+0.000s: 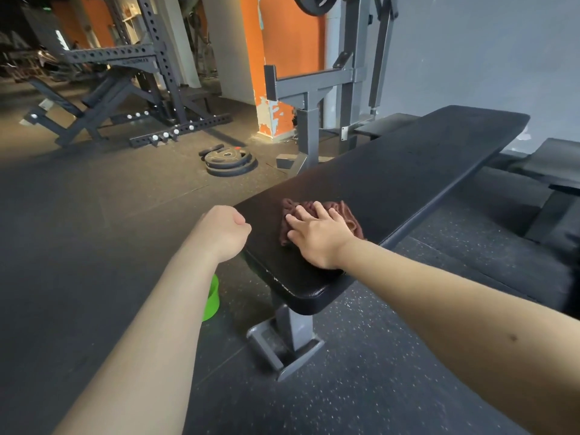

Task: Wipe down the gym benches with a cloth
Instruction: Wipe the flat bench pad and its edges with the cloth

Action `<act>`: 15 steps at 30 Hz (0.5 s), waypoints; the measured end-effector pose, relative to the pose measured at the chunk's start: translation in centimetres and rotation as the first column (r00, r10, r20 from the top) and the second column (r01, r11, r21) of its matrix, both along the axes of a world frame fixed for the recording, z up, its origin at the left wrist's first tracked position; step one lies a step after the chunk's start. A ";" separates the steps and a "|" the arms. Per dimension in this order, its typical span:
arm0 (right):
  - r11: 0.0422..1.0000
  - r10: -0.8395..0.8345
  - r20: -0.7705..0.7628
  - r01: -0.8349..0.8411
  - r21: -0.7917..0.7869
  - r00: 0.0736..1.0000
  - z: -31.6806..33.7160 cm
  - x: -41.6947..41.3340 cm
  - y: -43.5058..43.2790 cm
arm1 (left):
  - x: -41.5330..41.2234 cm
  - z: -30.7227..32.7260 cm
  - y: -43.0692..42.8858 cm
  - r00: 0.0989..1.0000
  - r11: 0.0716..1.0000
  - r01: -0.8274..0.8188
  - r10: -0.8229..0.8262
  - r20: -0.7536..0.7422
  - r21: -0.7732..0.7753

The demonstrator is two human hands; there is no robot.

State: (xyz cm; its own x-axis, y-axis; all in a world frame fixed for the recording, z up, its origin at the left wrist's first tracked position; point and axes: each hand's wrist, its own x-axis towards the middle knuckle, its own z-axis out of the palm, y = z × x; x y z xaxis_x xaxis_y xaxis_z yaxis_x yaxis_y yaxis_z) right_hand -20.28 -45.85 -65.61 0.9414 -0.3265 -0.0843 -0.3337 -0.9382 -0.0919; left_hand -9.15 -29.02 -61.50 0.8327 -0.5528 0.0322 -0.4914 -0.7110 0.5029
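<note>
Black padded gym bench [408, 171], long and flat with rounded corners and a faintly grained vinyl top, runs from the near centre away to the upper right. Its near end shows a glossy, scuffed edge and sits on a grey square-tube steel foot [285, 350].

A crumpled reddish-brown terry cloth [345, 215] lies bunched in soft folds on the pad near that end, towards the right edge. The right hand [317, 237] presses down on it with the fingers straight and spread, palm flat; nothing is pinched. Cloth shows beyond the fingertips and beside the wrist.

The left hand [224, 230] is curled into a fist with nothing in it, at the pad's near left corner. Whether it touches the pad cannot be told.

Beyond the cloth the whole pad is bare up to its far end. Its right edge drops to a dark frame rail.

The speckled black rubber floor [94, 230] lies open to the left. A bright green plastic tub [211, 301] sits on it just beside the bench's near end, partly hidden by the left forearm. A stack of round dark weight plates [229, 160] lies farther out. A grey steel rack [314, 98] stands close against the bench's left side, before a peeling orange pillar [282, 58].
</note>
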 end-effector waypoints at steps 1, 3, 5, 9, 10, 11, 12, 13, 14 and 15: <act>0.999 0.048 0.046 -0.048 -0.006 0.998 -0.2 -0.5 1.1 | 0.1 0.1 0.1 1.000 1.000 -0.010 0.010 -0.009 -0.002; 0.987 0.163 0.115 -0.161 -0.028 0.980 -0.5 -2.5 3.6 | 0.4 0.2 0.2 0.999 0.999 -0.032 0.032 -0.031 -0.009; 0.969 0.248 0.126 -0.249 -0.011 0.961 -0.5 -5.0 5.7 | 0.8 0.1 0.2 0.996 0.998 -0.063 0.062 -0.065 -0.017; 0.948 0.316 0.113 -0.318 0.000 0.942 -0.5 -7.3 7.3 | 1.4 -0.2 -0.1 0.991 0.995 -0.099 0.097 -0.088 -0.019; 0.949 0.311 0.105 -0.314 0.017 0.945 -0.3 -7.0 7.2 | 1.5 -0.3 -0.1 0.990 0.994 -0.108 0.106 -0.090 -0.021; 0.949 0.310 0.097 -0.314 0.031 0.946 0.0 -6.1 7.0 | 1.9 -0.4 -0.1 0.988 0.992 -0.123 0.120 -0.093 -0.026; 0.948 0.313 0.086 -0.317 0.040 0.946 0.2 -5.3 6.8 | 2.2 -0.6 0.1 0.987 0.990 -0.135 0.132 -0.096 -0.029; 0.947 0.315 0.071 -0.318 0.047 0.947 0.5 -4.2 6.6 | 2.5 -0.7 0.3 0.983 0.988 -0.152 0.148 -0.105 -0.034; 0.947 0.313 0.054 -0.316 0.053 0.948 0.7 -2.9 6.4 | 3.0 -0.8 0.5 0.978 0.984 -0.173 0.167 -0.126 -0.043; 0.950 0.307 0.039 -0.308 0.056 0.951 0.7 -1.5 6.3 | 3.4 -1.0 0.9 0.970 0.978 -0.199 0.189 -0.151 -0.055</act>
State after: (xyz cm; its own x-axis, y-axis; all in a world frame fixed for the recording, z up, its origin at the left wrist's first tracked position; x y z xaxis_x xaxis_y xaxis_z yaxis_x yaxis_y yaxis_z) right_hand -21.81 -39.57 -64.90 0.9977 -0.0160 -0.0655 -0.0262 -0.9872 -0.1576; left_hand -5.70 -28.16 -62.48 0.9226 -0.3804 -0.0634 -0.2661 -0.7469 0.6094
